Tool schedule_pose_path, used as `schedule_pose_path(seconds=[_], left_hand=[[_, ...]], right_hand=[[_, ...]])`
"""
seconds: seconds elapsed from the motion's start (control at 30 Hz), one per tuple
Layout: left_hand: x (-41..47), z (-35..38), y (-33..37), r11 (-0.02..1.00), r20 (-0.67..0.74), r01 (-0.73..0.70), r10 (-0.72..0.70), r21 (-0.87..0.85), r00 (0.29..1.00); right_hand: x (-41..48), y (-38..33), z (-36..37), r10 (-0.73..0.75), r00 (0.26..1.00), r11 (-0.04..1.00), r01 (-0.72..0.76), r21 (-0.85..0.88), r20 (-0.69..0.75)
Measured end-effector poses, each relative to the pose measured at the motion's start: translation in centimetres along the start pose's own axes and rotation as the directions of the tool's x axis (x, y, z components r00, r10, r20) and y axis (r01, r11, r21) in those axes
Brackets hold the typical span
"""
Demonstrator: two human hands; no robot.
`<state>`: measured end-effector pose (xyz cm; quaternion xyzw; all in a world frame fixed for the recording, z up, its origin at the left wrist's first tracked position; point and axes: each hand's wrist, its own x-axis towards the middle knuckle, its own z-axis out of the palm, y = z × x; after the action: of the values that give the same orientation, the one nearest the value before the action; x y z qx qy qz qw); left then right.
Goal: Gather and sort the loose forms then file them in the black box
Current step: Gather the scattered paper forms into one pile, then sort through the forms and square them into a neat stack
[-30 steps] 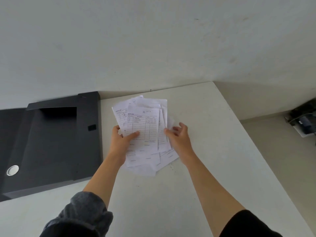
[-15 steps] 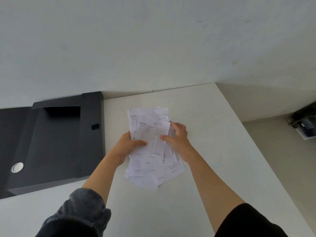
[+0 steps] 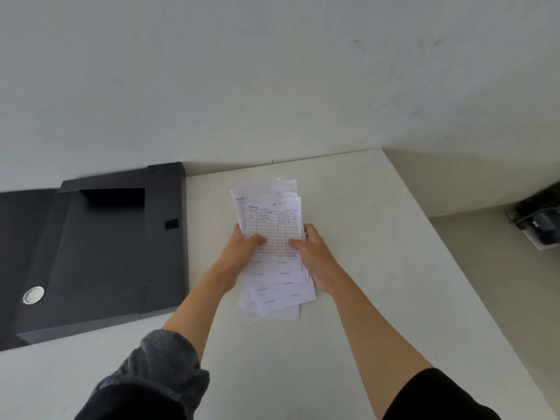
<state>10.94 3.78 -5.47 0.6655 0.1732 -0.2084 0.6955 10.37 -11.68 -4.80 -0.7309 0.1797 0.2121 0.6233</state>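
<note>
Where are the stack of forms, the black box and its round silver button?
stack of forms point(image 3: 271, 225): head view, top sheet's ruled table.
black box point(image 3: 100, 253): head view, its wide dark panel.
round silver button point(image 3: 33, 295): head view, its centre.

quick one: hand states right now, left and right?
Left hand: holding the stack of forms, thumb on its front.
Right hand: holding the same stack from the other edge.

forms point(image 3: 272, 247): white ruled slips, your uneven stack, held upright above the surface
black box point(image 3: 100, 253): lying open, flat, left of forms
</note>
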Motion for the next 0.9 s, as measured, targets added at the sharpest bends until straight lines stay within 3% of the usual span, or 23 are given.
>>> schedule_pose_path(seconds=[0.1,0.23,0.33,0.47,0.57,0.63,0.77,0.9], left_hand=[[0.0,-0.3,0.2,0.991,0.062,0.056,-0.063,0.119,0.996],[-0.1,-1.0,0.6,0.996,-0.005,0.022,-0.023,-0.086,1.000],[-0.5,-0.3,0.9,0.995,-0.080,0.034,-0.042,-0.095,0.996],[-0.6,0.2,0.9,0.979,-0.122,-0.062,0.087,0.192,0.989],[-0.5,-0.2,1.0,0.878,-0.123,-0.157,0.235,0.452,0.964],[-0.7,0.0,1.4,0.833,-0.147,-0.207,0.324,0.514,0.935],[-1.5,0.2,3.4,0.901,-0.347,-0.262,0.382,0.346,0.856],[-2.0,0.3,6.4,0.888,-0.372,-0.362,0.450,0.285,0.812]], right_hand=[[-0.2,-0.2,0.0,-0.031,0.998,0.998,0.033,-0.052,0.050],[-0.1,-0.6,-0.3,-0.062,0.997,0.994,0.066,-0.092,0.042],[0.0,-0.8,0.0,-0.065,0.997,0.988,0.070,-0.140,0.039],[0.0,-1.1,0.3,-0.094,0.995,0.979,0.098,-0.177,0.030],[-0.1,-1.4,0.1,-0.155,0.987,0.972,0.146,-0.183,-0.035],[-0.3,-1.8,0.0,-0.200,0.975,0.966,0.181,-0.184,-0.094],[-0.6,-3.5,-0.4,-0.285,0.943,0.949,0.251,-0.192,-0.172],[-0.7,-6.6,-1.3,-0.414,0.882,0.900,0.359,-0.248,-0.224]])
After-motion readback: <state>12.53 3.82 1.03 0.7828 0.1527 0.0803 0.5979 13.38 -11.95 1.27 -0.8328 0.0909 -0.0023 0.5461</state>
